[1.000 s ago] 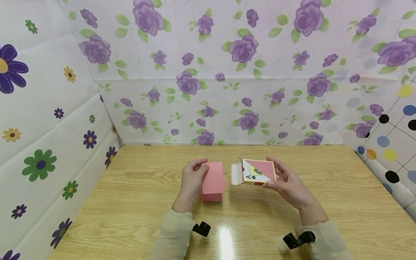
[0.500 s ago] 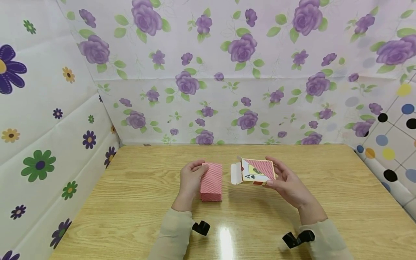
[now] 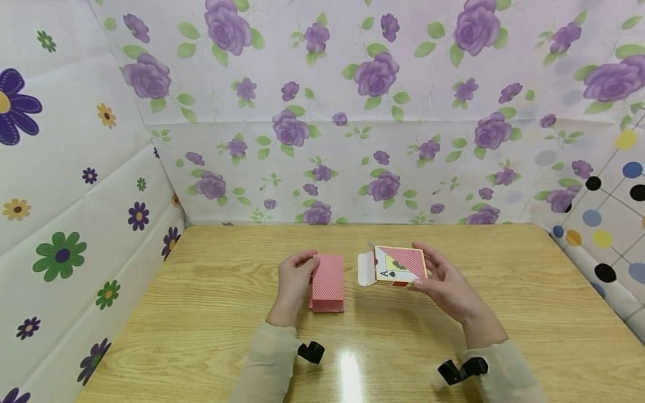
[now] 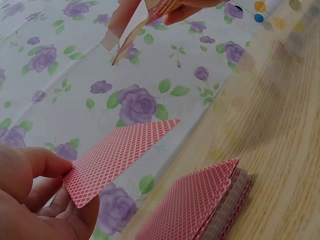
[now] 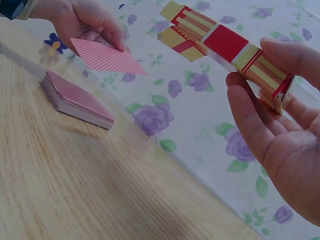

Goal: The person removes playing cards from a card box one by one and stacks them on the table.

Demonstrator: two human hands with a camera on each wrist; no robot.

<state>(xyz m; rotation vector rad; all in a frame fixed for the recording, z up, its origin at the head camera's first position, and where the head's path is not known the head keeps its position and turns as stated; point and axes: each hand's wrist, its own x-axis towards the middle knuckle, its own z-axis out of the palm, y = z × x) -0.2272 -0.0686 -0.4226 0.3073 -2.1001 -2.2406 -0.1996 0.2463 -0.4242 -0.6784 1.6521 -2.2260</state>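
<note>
My left hand pinches a red-patterned playing card between thumb and fingers. It hovers face down above a deck of cards, with a gap between them in both wrist views. That deck, its backs the same red, lies stacked on the table. In the head view the held card hides most of it. To the right, my right hand grips a card box by its closed end, off the table. An ace of spades shows on the box's top face, and its white end flap hangs open toward the deck.
The wooden table spreads out around both hands. A flowered cloth wall rises at its back edge, with patterned cloth on the left and right sides. Black wrist cameras sit on both sleeves.
My left hand has shifted slightly left and nearer with the card, and the deck's lower left edge now shows beneath it. The right hand and the box have stayed nearly still.
</note>
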